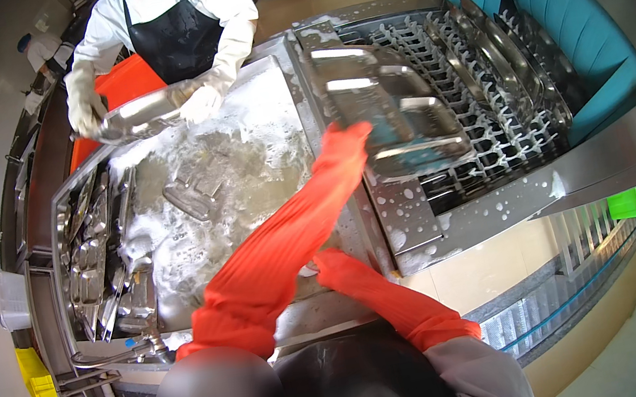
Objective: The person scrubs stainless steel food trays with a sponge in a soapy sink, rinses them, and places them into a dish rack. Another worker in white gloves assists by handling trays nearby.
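My left hand (348,141), in a long red rubber glove, reaches across to the right and grips the near-left edge of a stainless steel compartment tray (373,110). The tray is blurred and lies over the left part of a dishwasher conveyor (482,139) with rows of pale pegs. My right hand (329,265), gloved in red too, is low beside the right front of a steel sink (320,308). A small pale patch shows at its fingers; I cannot tell what it is. Foamy water (260,151) fills the sink, with a metal piece (192,197) under the surface.
Opposite me a co-worker's gloved hands (201,101) hold a steel tray (143,114) above the sink, by a red bin (128,82). Several compartment trays (93,267) are stacked at the sink's left. More trays (496,55) stand between pegs before a teal strip curtain (563,6).
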Demonstrator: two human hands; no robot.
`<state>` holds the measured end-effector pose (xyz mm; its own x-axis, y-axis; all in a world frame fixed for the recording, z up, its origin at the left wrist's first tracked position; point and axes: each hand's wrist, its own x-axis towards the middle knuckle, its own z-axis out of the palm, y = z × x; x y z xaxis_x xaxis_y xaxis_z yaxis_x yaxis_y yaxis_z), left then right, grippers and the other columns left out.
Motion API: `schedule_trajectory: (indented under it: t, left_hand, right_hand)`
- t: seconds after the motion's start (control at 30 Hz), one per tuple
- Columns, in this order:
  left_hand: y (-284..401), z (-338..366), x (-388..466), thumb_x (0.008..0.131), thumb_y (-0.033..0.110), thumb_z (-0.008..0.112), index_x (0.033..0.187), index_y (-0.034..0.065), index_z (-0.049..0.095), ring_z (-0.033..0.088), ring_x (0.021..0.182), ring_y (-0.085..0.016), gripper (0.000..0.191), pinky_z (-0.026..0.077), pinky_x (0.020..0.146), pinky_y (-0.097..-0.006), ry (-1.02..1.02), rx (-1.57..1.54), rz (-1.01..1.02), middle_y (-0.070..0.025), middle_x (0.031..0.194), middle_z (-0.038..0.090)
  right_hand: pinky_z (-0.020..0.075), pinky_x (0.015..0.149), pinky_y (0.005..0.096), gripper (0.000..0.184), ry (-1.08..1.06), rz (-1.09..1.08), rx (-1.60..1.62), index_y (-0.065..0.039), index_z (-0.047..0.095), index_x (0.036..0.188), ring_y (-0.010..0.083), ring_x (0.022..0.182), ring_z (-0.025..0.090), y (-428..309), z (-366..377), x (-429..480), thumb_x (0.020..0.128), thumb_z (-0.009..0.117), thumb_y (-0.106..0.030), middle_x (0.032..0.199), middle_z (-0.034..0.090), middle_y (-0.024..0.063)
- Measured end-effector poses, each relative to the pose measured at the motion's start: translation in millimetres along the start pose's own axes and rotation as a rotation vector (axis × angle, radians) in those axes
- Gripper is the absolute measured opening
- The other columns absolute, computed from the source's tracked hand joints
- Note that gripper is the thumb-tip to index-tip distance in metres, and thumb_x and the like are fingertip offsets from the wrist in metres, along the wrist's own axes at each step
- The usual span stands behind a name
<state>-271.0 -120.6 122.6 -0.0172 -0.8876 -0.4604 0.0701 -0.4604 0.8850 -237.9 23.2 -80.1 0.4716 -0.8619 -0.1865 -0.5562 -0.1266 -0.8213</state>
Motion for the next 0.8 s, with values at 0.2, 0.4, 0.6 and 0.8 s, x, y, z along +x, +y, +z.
schedule_trajectory:
  t: [0.2,0.4,0.6,0.8]
  left_hand:
    - [6.3,29.7,-4.9,0.098,0.024,0.059,0.150,0.0042,0.030,0.050,0.127,-0.025,0.063,0.043,0.104,-0.0406,-0.717,-0.127,0.352,-0.0121,0.147,0.042]
    - [-48.9,-219.5,23.8,0.095,0.041,0.061,0.140,0.0042,0.048,0.047,0.129,-0.017,0.060,0.034,0.109,-0.0300,0.099,0.382,0.576,-0.0074,0.139,0.054]
    - [-180.7,-454.0,-82.9,0.081,0.058,0.066,0.124,-0.0042,0.060,0.062,0.109,-0.033,0.076,0.046,0.094,-0.0413,0.979,0.882,-0.063,-0.0204,0.113,0.067]
    - [-218.2,-386.7,-69.1,0.081,0.046,0.068,0.115,-0.0046,0.061,0.059,0.111,-0.034,0.061,0.046,0.095,-0.0412,0.853,1.185,-0.046,-0.0232,0.117,0.063]
  right_hand:
    - [0.0463,0.088,0.0497,0.036,-0.009,0.008,0.040,0.000,0.062,0.104,0.0418,0.105,0.058,-13.1,-15.2,-3.3,0.074,0.062,-0.019,0.113,0.061,0.0241]
    - [0.0454,0.092,0.0481,0.043,-0.116,0.136,0.024,0.000,0.060,0.114,0.0415,0.108,0.057,-10.9,-22.3,-17.5,0.077,0.061,-0.022,0.116,0.060,0.0245]
    - [0.0460,0.092,0.0453,0.049,-0.224,0.261,0.027,-0.003,0.059,0.120,0.0388,0.108,0.059,-37.2,-46.2,-7.7,0.078,0.063,-0.027,0.115,0.062,0.0239]
    - [0.0472,0.089,0.0379,0.050,-0.105,0.404,0.436,0.002,0.056,0.123,0.0293,0.105,0.062,-80.2,-50.2,7.0,0.085,0.064,-0.028,0.115,0.062,0.0213]
